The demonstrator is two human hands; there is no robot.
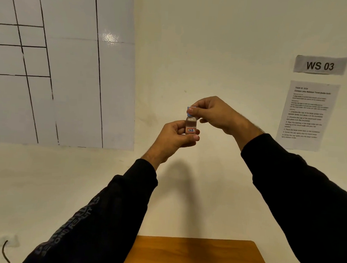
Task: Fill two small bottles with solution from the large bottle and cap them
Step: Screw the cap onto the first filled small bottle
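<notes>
I hold a small clear bottle (pixel 191 125) upright in the air in front of the wall. It has a red-framed label reading "17B" and liquid inside. My left hand (pixel 175 138) grips its lower body between thumb and fingers. On its top sits a blue cap (pixel 190 110), pinched by the fingertips of my right hand (pixel 212 113) from above. The large bottle and the other small bottle are out of view.
An orange-brown table (pixel 197 256) shows only its far end at the bottom. On the wall hang a white gridded board (pixel 61 63), a "WS 03" sign (pixel 320 65) and a printed instruction sheet (pixel 306 116). A socket with a cable (pixel 4 249) is at the lower left.
</notes>
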